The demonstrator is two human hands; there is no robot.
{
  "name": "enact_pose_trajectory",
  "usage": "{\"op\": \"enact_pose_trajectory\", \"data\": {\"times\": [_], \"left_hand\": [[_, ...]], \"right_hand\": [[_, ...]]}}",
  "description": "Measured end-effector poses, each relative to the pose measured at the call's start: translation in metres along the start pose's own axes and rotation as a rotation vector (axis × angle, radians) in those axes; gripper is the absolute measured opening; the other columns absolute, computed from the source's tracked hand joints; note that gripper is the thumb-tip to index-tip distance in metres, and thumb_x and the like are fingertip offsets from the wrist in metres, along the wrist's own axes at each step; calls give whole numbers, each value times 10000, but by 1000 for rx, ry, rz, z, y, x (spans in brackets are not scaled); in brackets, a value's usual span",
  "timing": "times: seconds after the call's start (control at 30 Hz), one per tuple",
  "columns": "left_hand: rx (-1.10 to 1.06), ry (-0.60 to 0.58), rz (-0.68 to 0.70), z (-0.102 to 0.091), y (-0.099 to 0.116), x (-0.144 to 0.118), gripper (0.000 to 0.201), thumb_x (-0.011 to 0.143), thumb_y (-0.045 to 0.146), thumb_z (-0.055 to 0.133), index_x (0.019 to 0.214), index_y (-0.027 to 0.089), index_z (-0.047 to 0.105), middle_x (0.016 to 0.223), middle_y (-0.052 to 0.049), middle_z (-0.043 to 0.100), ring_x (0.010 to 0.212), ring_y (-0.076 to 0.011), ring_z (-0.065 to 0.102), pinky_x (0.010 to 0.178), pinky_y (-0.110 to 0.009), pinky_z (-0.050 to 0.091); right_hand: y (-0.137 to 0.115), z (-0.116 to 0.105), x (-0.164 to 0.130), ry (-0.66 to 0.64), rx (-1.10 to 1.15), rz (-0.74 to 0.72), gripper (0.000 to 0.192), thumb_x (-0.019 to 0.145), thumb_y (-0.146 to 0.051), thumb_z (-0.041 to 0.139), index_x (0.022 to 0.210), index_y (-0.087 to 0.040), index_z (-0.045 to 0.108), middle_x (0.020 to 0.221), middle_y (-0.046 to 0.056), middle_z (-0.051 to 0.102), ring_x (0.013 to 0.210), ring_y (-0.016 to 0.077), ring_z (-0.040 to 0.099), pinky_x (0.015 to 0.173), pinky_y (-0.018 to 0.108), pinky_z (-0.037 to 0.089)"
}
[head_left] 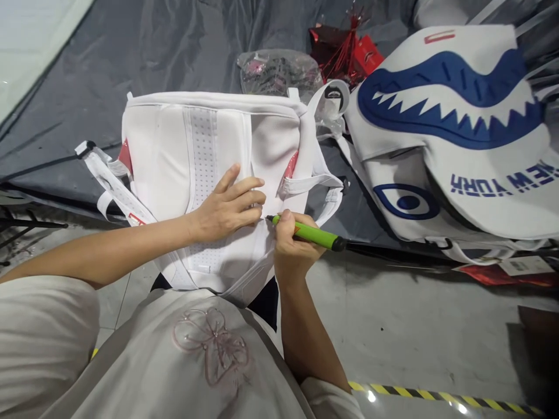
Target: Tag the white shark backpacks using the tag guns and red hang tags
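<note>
A white backpack (161,145) lies across my lap and the table edge, its back panel and straps facing up. My left hand (229,203) rests on it with the fingers spread, pressing the fabric beside a dotted mesh strip (204,145). In my right hand (294,244) is a green marker pen (317,234) with a black end. Its tip touches or nearly touches the white fabric, close to my left fingertips. Whether it leaves a mark I cannot tell.
Another white backpack (406,128) with a blue toothed mouth and "NEW YORK" lettering lies at the right. Behind are a clear plastic bag (279,70) and red tags with cords (367,55). Dark grey cloth (174,46) covers the table. Yellow-black tape (428,394) marks the floor.
</note>
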State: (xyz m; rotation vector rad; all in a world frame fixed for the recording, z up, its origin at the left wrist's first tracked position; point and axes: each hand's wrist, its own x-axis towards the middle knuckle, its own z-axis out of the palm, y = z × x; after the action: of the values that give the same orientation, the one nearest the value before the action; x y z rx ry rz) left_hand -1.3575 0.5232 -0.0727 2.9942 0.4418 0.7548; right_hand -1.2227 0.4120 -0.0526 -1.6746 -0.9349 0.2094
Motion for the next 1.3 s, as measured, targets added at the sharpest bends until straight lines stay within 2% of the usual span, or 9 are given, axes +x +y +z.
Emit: {"op": "enact_pose_trajectory", "data": {"times": [0.1, 0.27, 0.4, 0.57, 0.83, 1.03, 1.17, 1.23, 1.3], "left_hand": [[38, 46, 33, 1, 0, 0, 230, 994, 336, 459, 915, 271, 664, 1131, 39, 685, 1355, -165, 490, 1310, -488, 64], [-19, -107, -76, 0, 1, 3, 244, 985, 386, 442, 928, 304, 665, 1098, 19, 693, 1339, -198, 519, 1300, -522, 122], [-111, -134, -130, 0, 2, 4, 209, 968, 376, 472, 939, 288, 659, 1097, 15, 688, 1337, -213, 520, 1290, -557, 122], [-60, -91, -87, -1, 2, 5, 225, 991, 330, 441, 913, 279, 645, 1132, 19, 689, 1350, -196, 512, 1293, -537, 114], [39, -207, -72, -6, 2, 8, 259, 1014, 336, 395, 1006, 294, 650, 1208, 17, 667, 1416, -186, 439, 1298, -522, 52], [-3, -268, -117, -12, 3, 11, 230, 973, 295, 447, 1051, 299, 663, 1194, 18, 644, 1382, -210, 448, 1274, -552, 121], [100, -375, 126, -40, -10, 44, 264, 993, 342, 426, 966, 254, 673, 995, -1, 676, 1172, -217, 578, 1204, -509, 261], [171, -486, 261, -53, -19, 66, 245, 952, 404, 520, 927, 217, 676, 909, -26, 682, 1051, -232, 609, 1116, -471, 353], [252, -570, 280, -63, -24, 84, 215, 874, 401, 640, 888, 189, 677, 855, -47, 689, 965, -242, 620, 1005, -437, 410]], "right_hand": [[1, -2, 2, -54, 12, -14, 260, 894, -319, 578, 666, -195, 572, 520, -40, 513, 458, 108, 471, 456, 260, 396], [0, -4, 4, -71, 3, 7, 258, 887, -330, 564, 665, -198, 564, 531, -39, 520, 460, 103, 471, 450, 249, 392], [3, -6, 4, -79, 7, 3, 258, 900, -334, 554, 681, -199, 562, 544, -37, 529, 464, 103, 477, 458, 248, 400], [5, -7, 6, -101, 31, -10, 228, 880, -285, 574, 674, -189, 578, 535, -41, 527, 451, 96, 470, 442, 240, 387], [10, -5, 5, -97, 74, 2, 185, 874, -270, 596, 715, -178, 617, 562, -30, 558, 476, 105, 505, 460, 244, 410], [7, -7, 8, -122, 72, 35, 195, 880, -284, 584, 714, -183, 602, 538, -35, 529, 455, 105, 474, 448, 250, 393], [12, -9, 8, -138, 103, 35, 217, 877, -309, 606, 695, -191, 593, 548, -35, 519, 460, 107, 474, 449, 254, 395], [19, -8, 6, -128, 123, 74, 198, 881, -355, 616, 776, -188, 640, 595, -20, 567, 471, 119, 502, 460, 268, 423], [24, -9, 4, -139, 103, 95, 209, 863, -386, 646, 793, -190, 664, 612, -6, 598, 486, 134, 530, 481, 284, 452]]}}
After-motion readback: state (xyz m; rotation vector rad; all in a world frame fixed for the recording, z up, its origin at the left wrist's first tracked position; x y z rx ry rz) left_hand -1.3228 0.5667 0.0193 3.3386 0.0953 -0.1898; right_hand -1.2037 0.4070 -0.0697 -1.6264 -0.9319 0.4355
